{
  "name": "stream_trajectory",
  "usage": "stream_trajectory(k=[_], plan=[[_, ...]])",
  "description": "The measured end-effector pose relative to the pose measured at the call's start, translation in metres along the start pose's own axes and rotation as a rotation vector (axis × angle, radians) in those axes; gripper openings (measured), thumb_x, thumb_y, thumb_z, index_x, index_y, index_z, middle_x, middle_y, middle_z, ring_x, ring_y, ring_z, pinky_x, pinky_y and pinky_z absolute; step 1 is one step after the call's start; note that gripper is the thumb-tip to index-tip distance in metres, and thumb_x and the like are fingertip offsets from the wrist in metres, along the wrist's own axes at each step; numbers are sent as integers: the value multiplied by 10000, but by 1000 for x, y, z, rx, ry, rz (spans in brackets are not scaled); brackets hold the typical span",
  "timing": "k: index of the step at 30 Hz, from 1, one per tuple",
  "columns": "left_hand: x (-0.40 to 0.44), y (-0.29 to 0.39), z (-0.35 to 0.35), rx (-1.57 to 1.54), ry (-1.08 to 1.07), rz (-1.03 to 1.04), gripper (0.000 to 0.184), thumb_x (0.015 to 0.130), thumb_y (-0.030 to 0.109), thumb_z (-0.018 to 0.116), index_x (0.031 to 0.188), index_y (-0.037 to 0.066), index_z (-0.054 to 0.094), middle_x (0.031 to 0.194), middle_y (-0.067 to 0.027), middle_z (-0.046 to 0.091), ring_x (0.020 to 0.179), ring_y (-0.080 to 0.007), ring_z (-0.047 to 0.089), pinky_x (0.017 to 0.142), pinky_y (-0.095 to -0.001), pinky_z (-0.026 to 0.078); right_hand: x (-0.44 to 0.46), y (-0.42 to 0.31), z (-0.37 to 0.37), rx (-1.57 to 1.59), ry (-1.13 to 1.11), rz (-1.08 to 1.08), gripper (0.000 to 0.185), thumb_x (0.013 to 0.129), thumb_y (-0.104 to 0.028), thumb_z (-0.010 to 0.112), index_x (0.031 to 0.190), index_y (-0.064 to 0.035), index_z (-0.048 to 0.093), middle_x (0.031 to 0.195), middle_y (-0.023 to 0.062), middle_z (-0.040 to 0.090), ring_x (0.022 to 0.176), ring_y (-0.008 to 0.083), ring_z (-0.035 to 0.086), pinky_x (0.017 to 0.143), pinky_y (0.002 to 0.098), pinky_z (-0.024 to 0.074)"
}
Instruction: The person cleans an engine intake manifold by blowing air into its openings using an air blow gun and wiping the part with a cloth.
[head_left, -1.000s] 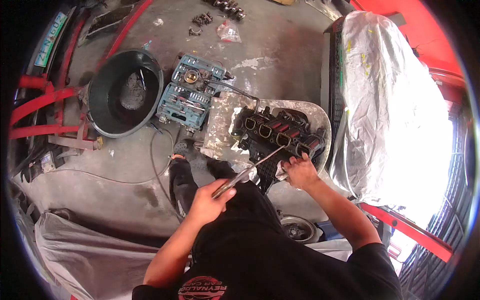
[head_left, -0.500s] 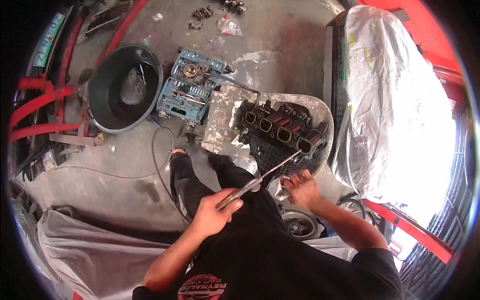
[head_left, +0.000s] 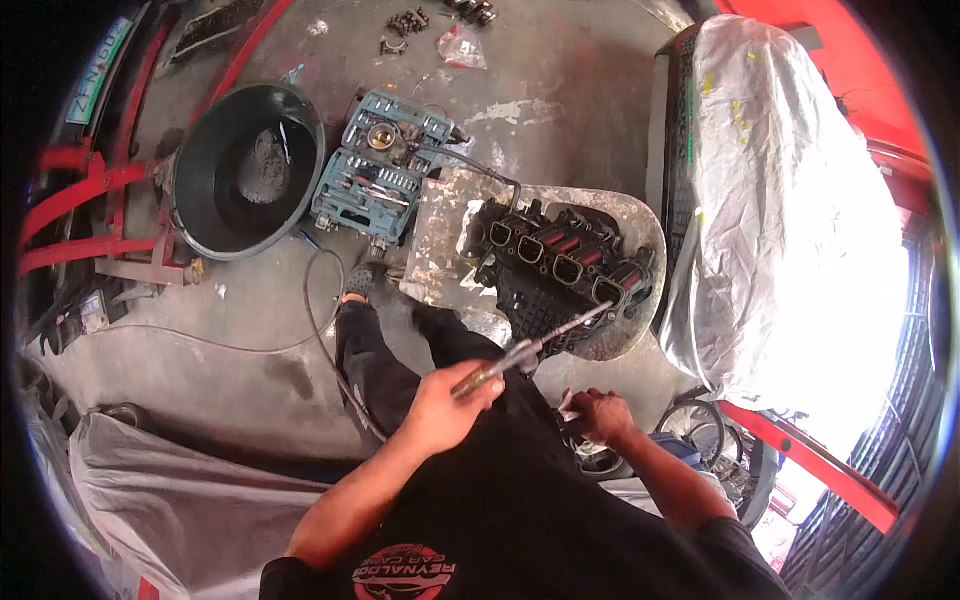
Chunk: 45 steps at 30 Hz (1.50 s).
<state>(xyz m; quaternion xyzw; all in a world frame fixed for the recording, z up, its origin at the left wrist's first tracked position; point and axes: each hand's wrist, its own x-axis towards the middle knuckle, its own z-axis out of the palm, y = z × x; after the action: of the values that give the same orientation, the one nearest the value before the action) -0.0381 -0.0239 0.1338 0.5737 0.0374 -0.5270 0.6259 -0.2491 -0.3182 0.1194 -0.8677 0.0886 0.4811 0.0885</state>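
Note:
My left hand (head_left: pixel 445 408) is closed around the brownish handle of a long thin metal wand (head_left: pixel 570 328). The wand slants up to the right, its tip at the nearest square port of a black intake manifold (head_left: pixel 545 290). Whether the tip touches the port or hangs over it, I cannot tell. The manifold lies on a worn, paint-chipped board (head_left: pixel 440 240), its row of ports facing up. Lower right, near my body, my right hand (head_left: pixel 603 415) has curled fingers with a small whitish crumpled cloth (head_left: pixel 570 405) showing at them.
A blue socket tool case (head_left: pixel 365 205) lies open beyond my feet, with a round metal part on it. Left of it stands a large black tub (head_left: pixel 190 205). A hose (head_left: pixel 315 300) loops over the floor by my leg. A silver-covered vehicle (head_left: pixel 770 210) stands on the right.
My right hand has drawn down, away from the manifold, with the cloth. The left hand and wand have shifted slightly up and right, the tip staying by the same port.

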Motion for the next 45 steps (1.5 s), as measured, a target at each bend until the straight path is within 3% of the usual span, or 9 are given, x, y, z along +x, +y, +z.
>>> stream_trajectory(k=[5, 7, 11, 17, 22, 25, 29, 33, 45], plan=[[29, -16, 28, 139, 9, 218, 300, 942, 283, 720, 1105, 34, 684, 770, -161, 664, 651, -249, 621, 655, -374, 499, 6, -15, -24, 69, 50, 44, 418, 779, -439, 750, 1096, -178, 672, 1034, 90, 699, 979, 295, 684, 923, 455, 497], [41, -22, 28, 135, 19, 155, 249, 954, 255, 715, 1076, 39, 694, 750, -39, 660, 691, -93, 575, 667, -292, 490, 6, -15, -28, 70, 61, 45, 420, 784, -444, 747, 1097, -174, 671, 1036, 97, 697, 980, 305, 683, 920, 459, 499], [55, -42, 46, 187, 106, 373, 299, 935, 258, 735, 1121, 29, 688, 805, -105, 697, 715, -126, 621, 686, -315, 505, 10, -7, -13, 59, 47, 59, 443, 788, -476, 746, 1102, -172, 676, 1037, 105, 695, 981, 319, 682, 910, 470, 505], [66, -55, 69, 305, 129, 424, 348, 919, 281, 737, 1143, 22, 675, 935, -231, 704, 881, -408, 702, 722, -419, 553, 13, -9, -12, 97, 20, 124, 457, 772, -493, 754, 1093, -171, 708, 1082, 126, 704, 985, 352, 685, 878, 463, 536], [68, -55, 55, 387, 152, 406, 374, 914, 278, 736, 1170, 16, 661, 977, -235, 706, 906, -411, 701, 748, -438, 558, 9, -18, -16, 151, -4, 178, 499, 794, -532, 729, 1125, -161, 690, 1097, 133, 701, 1017, 353, 681, 912, 482, 519], [41, -51, 37, 420, 141, 596, 403, 917, 326, 714, 1232, 84, 646, 954, -188, 724, 870, -396, 700, 748, -468, 560, 6, -12, -15, 209, -11, 209, 537, 776, -497, 758, 1178, -153, 659, 1074, 128, 676, 1008, 379, 675, 937, 508, 502], [-11, -38, -42, 263, 53, 390, 355, 924, 282, 738, 1177, 40, 681, 950, -146, 742, 791, -267, 737, 702, -361, 568, 9, -9, -16, 94, 223, 78, 567, 744, -404, 799, 1235, -169, 639, 1083, 108, 636, 981, 361, 686, 1043, 562, 420], [-7, -47, -106, 199, 288, -9, 213, 961, 171, 692, 1089, 0, 682, 842, -27, 713, 563, -72, 554, 517, -244, 457, 26, -18, -41, -94, 226, -58, 605, 736, -356, 795, 1286, -175, 619, 1092, 94, 618, 981, 302, 686, 1162, 601, 266], [33, -49, -72, 208, 343, 48, 256, 964, 270, 697, 918, 19, 675, 690, 6, 627, 594, -63, 519, 545, -261, 426, 66, -55, -110, -349, 358, -152, 382, 837, -196, 607, 1209, -123, 654, 976, 105, 659, 884, 269, 703, 1183, 554, 218]])
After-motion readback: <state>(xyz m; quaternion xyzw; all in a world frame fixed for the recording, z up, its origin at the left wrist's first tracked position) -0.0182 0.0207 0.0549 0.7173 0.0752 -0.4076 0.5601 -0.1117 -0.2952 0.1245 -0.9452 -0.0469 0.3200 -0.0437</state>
